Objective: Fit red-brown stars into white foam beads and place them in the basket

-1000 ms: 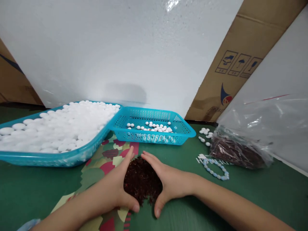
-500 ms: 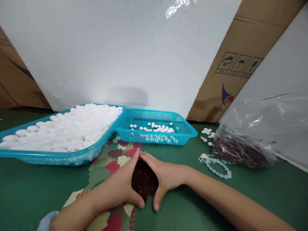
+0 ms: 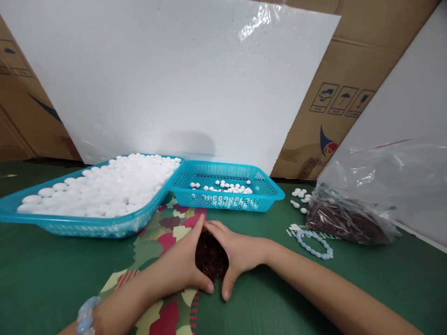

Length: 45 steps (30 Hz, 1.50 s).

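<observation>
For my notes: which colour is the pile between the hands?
Dark reddish-brown pile, head view.

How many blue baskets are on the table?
2. The large basket, full of white beads, is at the left; the small basket with few beads sits behind the hands, touching it.

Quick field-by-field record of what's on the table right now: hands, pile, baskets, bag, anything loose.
left hand: cupped against the dark red pile, left side
right hand: cupped against its right side
large basket: heaped with white beads
small basket: few white beads
plastic bag: dark red pieces, right of the hands
loose: pale blue bead string
surface: green mat
</observation>
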Motion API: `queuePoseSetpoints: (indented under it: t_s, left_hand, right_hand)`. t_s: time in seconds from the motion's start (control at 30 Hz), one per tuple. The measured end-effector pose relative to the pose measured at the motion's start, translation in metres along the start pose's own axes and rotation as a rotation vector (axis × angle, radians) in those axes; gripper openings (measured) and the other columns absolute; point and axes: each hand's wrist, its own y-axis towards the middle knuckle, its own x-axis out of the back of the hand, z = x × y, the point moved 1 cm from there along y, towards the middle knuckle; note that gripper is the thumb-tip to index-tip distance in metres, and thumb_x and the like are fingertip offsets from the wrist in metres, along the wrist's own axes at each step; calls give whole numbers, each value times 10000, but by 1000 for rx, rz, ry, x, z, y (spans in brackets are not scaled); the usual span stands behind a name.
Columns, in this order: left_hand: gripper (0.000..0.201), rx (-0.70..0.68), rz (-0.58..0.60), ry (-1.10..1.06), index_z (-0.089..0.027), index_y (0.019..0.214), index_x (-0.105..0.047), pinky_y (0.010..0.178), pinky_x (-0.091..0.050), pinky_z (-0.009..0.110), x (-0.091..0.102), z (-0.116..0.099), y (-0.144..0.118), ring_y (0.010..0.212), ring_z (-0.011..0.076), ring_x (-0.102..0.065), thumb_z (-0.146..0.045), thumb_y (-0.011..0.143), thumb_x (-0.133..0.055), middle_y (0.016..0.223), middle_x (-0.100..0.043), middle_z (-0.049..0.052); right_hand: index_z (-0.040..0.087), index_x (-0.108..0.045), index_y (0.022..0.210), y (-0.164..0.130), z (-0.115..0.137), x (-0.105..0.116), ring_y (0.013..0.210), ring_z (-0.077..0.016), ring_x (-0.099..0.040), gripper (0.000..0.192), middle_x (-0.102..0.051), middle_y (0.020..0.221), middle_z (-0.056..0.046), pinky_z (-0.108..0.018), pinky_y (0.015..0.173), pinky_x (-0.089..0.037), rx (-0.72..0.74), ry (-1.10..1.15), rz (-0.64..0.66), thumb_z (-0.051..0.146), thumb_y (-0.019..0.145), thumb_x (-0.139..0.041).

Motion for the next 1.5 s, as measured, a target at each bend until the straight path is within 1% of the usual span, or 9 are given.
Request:
queuePoseSetpoints:
  t_s: [0.27, 0.43, 0.63, 0.83, 0.93, 1.07, 1.2, 1.33, 1.5]
  left_hand:
    - [1016, -4, -22, -46, -59, 1159, 94, 889, -181, 348, -3, -3, 1, 1078, 240, -223, -137, 409, -587, 1213, -203, 142]
    - [1016, -4, -21, -96, -44, 1152, 113, 878, -204, 345, -2, 1, 2, 1057, 233, -263, -141, 414, -578, 1188, -249, 156]
    - [1027, 4, -7, -71, -62, 1155, 115, 889, -187, 352, -2, 3, 2, 1085, 237, -216, -140, 407, -584, 1222, -170, 153]
    - [1053, -21, 10, -176, -74, 1155, 127, 895, -181, 351, -1, 11, 3, 1108, 231, -162, -271, 424, -605, 1238, -121, 143]
    - [949, -49, 1, -277, -85, 1162, 109, 879, -226, 329, 3, 14, 5, 1103, 212, -187, -506, 538, -468, 1242, -113, 132]
    - [905, -30, -48, -242, -71, 1172, 56, 894, -153, 381, 9, 12, 9, 1080, 252, -227, -673, 549, -206, 1210, -210, 160]
    - [889, -37, -87, -210, -71, 1175, 41, 899, -51, 413, 9, 12, 16, 1116, 272, -85, -678, 551, -136, 1230, -148, 156]
    - [870, -70, -102, -195, -63, 1164, 96, 904, -80, 381, 8, 12, 17, 1125, 242, -33, -661, 575, -133, 1248, -58, 141]
    - [803, -76, -39, -180, -42, 1147, 144, 889, -150, 364, 9, 10, 8, 1083, 224, -227, -590, 644, -158, 1191, -253, 165]
  right_hand:
    - [4, -19, 1189, 0, -5, 2, 1132, -241, -37, 1189, -12, 1237, -177, -318, 924, -131, 14, 14, 5, 483, 296, -642]
    - [34, -41, 1192, -2, -3, 1, 1134, -223, -51, 1160, -41, 1237, -160, -314, 930, -114, 23, 74, -41, 456, 303, -655]
    - [48, -64, 1182, -2, -5, 2, 1115, -216, -153, 1089, -128, 1212, -177, -344, 924, -134, 10, 321, -168, 442, 353, -651]
    - [120, -120, 1143, -1, -5, -2, 1003, -197, -369, 881, -303, 1108, -167, -353, 847, -276, -1, 607, -291, 589, 491, -482]
    - [117, -172, 1110, -1, -4, -2, 988, -198, -386, 791, -338, 1081, -169, -355, 833, -290, -21, 596, -358, 613, 543, -411]
    - [131, -233, 1080, 5, -11, 2, 1084, -190, -260, 732, -299, 1147, -163, -346, 898, -190, -60, 529, -452, 627, 560, -372]
    - [132, -315, 1062, 17, -18, 6, 1051, -194, -316, 669, -354, 1130, -138, -358, 891, -202, -107, 413, -457, 622, 605, -307]
    - [167, -464, 953, 22, -16, 4, 952, -187, -415, 444, -499, 988, -62, -346, 840, -279, -108, 266, -409, 502, 694, -331]
    - [147, -477, 953, 18, -9, 0, 909, -190, -442, 389, -517, 959, -65, -341, 803, -312, -106, 159, -404, 419, 751, -287]
